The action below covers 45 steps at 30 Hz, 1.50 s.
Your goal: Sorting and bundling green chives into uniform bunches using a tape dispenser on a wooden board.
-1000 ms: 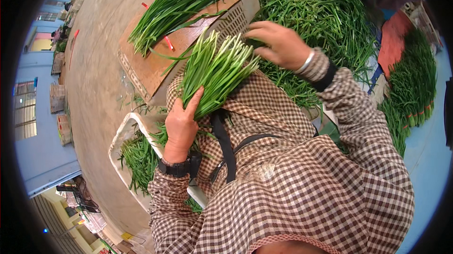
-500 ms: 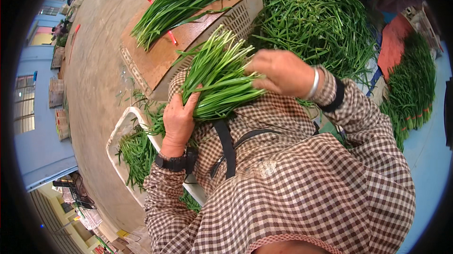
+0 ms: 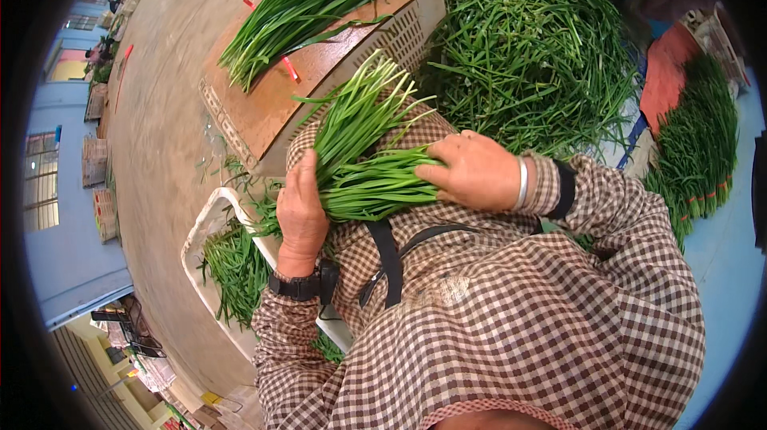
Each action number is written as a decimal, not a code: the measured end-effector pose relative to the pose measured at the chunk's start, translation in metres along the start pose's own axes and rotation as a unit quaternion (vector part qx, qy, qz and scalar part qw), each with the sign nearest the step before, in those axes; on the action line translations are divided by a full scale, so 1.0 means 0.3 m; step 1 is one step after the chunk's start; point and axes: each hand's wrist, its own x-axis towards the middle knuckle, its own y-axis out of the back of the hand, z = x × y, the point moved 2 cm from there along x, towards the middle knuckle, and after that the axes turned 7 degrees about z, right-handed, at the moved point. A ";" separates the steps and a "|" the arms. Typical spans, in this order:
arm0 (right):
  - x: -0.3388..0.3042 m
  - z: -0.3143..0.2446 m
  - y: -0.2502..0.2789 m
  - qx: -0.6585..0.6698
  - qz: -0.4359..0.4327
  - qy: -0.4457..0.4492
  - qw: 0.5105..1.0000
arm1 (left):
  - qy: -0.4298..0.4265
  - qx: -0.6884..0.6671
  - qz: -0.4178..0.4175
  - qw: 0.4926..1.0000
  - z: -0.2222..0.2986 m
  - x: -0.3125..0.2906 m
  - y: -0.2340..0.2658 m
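Note:
A loose bunch of garlic chives lies across my lap, its pale stalk ends fanned upward and a second sheaf stretched to the right. My left hand is wrapped round the bunch's left side, thumb and fingers pressing the leaves. At the right, my right hand pinches the ends of the right-hand sheaf, its fingertips curled over them. A few thin stalks stick out between the two parts. Beyond my knees, a tied-looking heap of chives rests on a brown board with red strips beneath it.
The board sits on a pale plastic crate. A large pile of loose chives spreads at the far right. Banded bunches stand near a red cloth. By my left arm is a white-rimmed container with leaves inside.
My right hand has come down slightly and closed on the right-hand stalks, where it was blurred before. The bunch now parts into two sheaves. My left hand has shifted little.

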 end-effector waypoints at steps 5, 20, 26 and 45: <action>0.148 0.189 0.039 0.035 0.050 -0.061 0.996 | -0.061 0.030 -0.043 0.997 0.019 0.006 0.018; 0.063 0.151 -0.013 0.154 -0.054 -0.070 0.984 | -0.074 0.013 -0.044 0.996 0.031 0.022 0.029; 0.161 0.250 -0.108 -0.003 -0.004 -0.132 0.991 | -0.091 0.034 -0.037 0.995 0.033 0.018 0.033; -0.067 0.261 -0.035 0.608 0.082 -0.231 0.755 | -0.065 0.016 -0.036 0.997 0.023 0.007 0.012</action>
